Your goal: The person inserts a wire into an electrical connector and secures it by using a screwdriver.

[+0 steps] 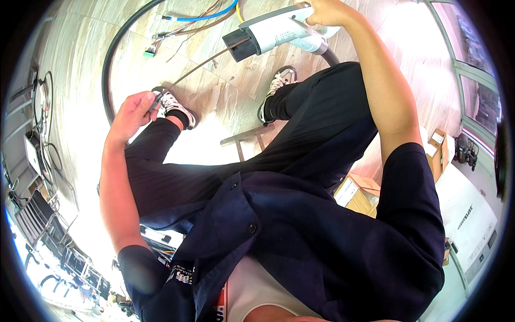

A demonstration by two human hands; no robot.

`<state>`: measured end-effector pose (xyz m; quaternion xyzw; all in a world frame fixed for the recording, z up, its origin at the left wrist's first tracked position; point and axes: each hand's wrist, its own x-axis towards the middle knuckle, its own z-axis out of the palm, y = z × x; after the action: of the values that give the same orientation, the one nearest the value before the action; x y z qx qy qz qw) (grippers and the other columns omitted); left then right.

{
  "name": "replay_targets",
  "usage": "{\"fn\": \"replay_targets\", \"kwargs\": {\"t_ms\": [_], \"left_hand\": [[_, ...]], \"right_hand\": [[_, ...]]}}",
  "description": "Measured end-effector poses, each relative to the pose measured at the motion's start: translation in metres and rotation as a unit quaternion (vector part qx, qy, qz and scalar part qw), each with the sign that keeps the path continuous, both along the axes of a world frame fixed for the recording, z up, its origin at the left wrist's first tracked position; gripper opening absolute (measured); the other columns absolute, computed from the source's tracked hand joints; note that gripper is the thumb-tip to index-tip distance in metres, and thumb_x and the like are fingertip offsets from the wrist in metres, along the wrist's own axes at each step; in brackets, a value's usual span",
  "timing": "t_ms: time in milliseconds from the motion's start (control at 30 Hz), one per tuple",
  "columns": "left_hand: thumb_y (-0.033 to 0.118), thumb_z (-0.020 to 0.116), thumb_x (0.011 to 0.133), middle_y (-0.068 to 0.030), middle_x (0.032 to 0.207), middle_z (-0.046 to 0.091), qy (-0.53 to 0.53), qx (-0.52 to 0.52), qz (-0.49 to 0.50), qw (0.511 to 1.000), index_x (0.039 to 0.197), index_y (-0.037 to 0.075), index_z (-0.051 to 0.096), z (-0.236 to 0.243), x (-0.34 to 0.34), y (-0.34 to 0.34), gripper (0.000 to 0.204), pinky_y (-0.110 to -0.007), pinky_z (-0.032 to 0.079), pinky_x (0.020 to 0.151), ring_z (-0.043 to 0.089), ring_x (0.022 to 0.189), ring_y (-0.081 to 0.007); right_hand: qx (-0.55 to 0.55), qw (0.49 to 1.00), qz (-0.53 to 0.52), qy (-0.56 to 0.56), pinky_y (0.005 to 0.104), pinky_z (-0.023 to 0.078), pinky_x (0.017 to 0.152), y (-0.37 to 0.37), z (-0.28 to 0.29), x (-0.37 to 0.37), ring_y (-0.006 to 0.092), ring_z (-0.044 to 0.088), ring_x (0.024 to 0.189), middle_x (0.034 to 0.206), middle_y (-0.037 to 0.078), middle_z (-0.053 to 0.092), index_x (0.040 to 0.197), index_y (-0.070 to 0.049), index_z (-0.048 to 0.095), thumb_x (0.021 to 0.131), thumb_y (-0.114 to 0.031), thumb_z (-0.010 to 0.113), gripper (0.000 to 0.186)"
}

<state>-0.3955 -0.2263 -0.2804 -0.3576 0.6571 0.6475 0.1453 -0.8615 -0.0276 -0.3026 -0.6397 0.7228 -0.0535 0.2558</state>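
At the top, my right hand (328, 12) is wrapped round the handle of a white and grey electric-car charging plug (280, 33). Its black nose (240, 45) points left. From that nose a thin brown cord (206, 65) runs straight down to the left. My left hand (132, 114), left of centre, pinches a small dark grey piece (155, 101) at the cord's other end. What exactly this piece is, I cannot make out. A thick dark cable (330, 56) leaves the lower end of the plug and passes behind my leg.
Loose wires (201, 20), blue and brown among them, lie on the tiled floor near a black cable (109, 64). Between my feet stands a low wooden frame (248, 138). Cardboard boxes (360, 194) and a white cabinet (465, 214) are at the right, a metal rack (40, 214) at the left.
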Motion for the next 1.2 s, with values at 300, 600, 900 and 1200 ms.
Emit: {"fn": "replay_targets", "kwargs": {"t_ms": [300, 600, 900, 1200], "left_hand": [[0.036, 0.061, 0.097, 0.0054, 0.071, 0.048, 0.053, -0.103, 0.024, 0.993, 0.092, 0.006, 0.058, 0.008, -0.011, 0.016, 0.03, -0.019, 0.024, 0.048, 0.034, 0.056, -0.0002], [0.036, 0.062, 0.096, 0.0044, 0.071, 0.048, -0.011, 0.051, -0.008, 0.999, 0.094, 0.005, 0.06, -0.001, 0.001, 0.002, 0.03, -0.02, 0.025, 0.049, 0.034, 0.056, -0.0009], [0.025, 0.071, 0.091, 0.0034, 0.076, 0.052, 0.059, -0.021, 0.034, 0.997, 0.096, 0.004, 0.057, 0.006, -0.001, 0.002, 0.025, -0.02, 0.028, 0.052, 0.037, 0.06, -0.0022], [0.034, 0.054, 0.101, 0.0012, 0.074, 0.053, -0.054, 0.088, -0.002, 0.995, 0.094, 0.004, 0.058, 0.004, -0.002, 0.004, 0.031, -0.02, 0.028, 0.047, 0.036, 0.054, -0.0029]], "right_hand": [[0.014, 1.0, -0.012, -0.01, 0.0403, 0.052, 0.076, 0.0, 0.001, 0.002, 0.0335, 0.068, 0.085, 0.089, 0.02, 0.069, 0.097, -0.003, 0.068, 0.064, -0.011, 0.073, 0.035], [0.018, 1.0, -0.004, 0.006, 0.0412, 0.051, 0.074, 0.0, 0.003, 0.002, 0.0349, 0.067, 0.083, 0.087, 0.021, 0.068, 0.095, -0.003, 0.067, 0.064, -0.013, 0.075, 0.033], [0.002, 1.0, 0.003, 0.001, 0.0419, 0.051, 0.073, -0.001, 0.002, 0.002, 0.0358, 0.067, 0.083, 0.086, 0.021, 0.068, 0.094, -0.003, 0.066, 0.065, -0.014, 0.076, 0.033], [0.007, 1.0, -0.005, 0.0, 0.0413, 0.051, 0.076, 0.0, 0.0, 0.002, 0.0355, 0.067, 0.086, 0.09, 0.021, 0.069, 0.099, -0.003, 0.067, 0.064, -0.012, 0.075, 0.037]]}}
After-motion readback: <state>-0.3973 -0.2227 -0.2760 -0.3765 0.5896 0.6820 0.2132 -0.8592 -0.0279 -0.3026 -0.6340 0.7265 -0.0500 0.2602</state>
